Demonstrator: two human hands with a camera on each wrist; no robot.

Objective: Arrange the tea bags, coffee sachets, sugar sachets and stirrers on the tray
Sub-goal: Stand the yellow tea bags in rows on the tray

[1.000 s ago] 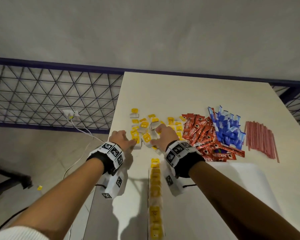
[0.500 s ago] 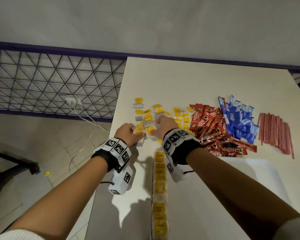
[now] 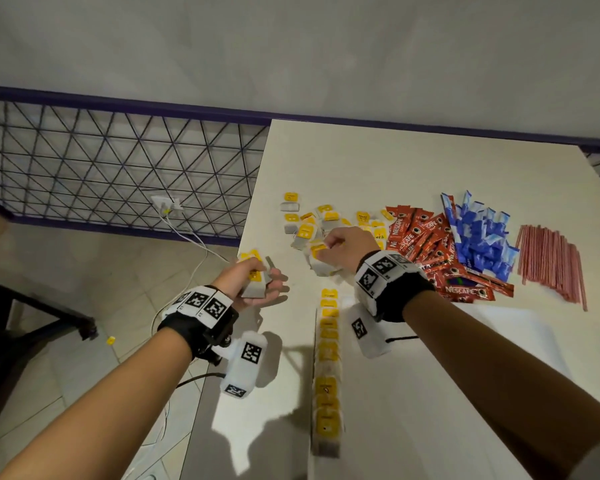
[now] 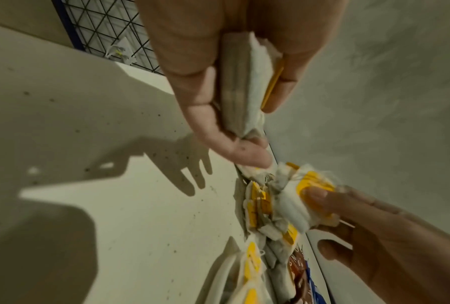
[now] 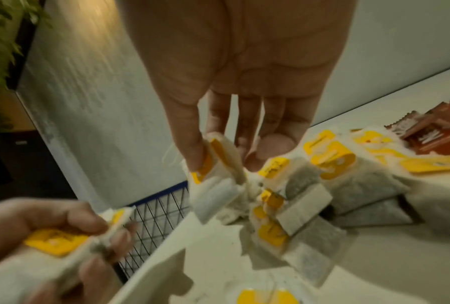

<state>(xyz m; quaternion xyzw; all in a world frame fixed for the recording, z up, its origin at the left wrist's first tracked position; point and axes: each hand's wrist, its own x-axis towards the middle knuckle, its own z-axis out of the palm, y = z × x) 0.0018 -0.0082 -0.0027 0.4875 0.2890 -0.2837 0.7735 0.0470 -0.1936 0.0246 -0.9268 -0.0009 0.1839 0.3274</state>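
Note:
Loose tea bags (image 3: 305,232) with yellow tags lie in a pile at the table's left side. My left hand (image 3: 260,282) has its palm turned up near the table's left edge and grips a small stack of tea bags (image 4: 244,82). At the pile's near side, my right hand (image 3: 326,251) pinches a tea bag (image 5: 218,164) between thumb and fingers. A row of tea bags (image 3: 328,358) lines the left rim of the white tray (image 3: 482,334). Red coffee sachets (image 3: 423,244), blue sugar sachets (image 3: 478,233) and pink stirrers (image 3: 551,261) lie to the right.
The white table (image 3: 361,161) ends just left of my left hand, with tiled floor below. A wire-grid railing (image 3: 118,168) and a white cable (image 3: 187,237) are beyond that edge. A yellow tag (image 3: 111,340) lies on the floor.
My left hand has drawn back from the pile toward the table's left edge and turned palm up with tea bags in it. The right hand stays at the pile.

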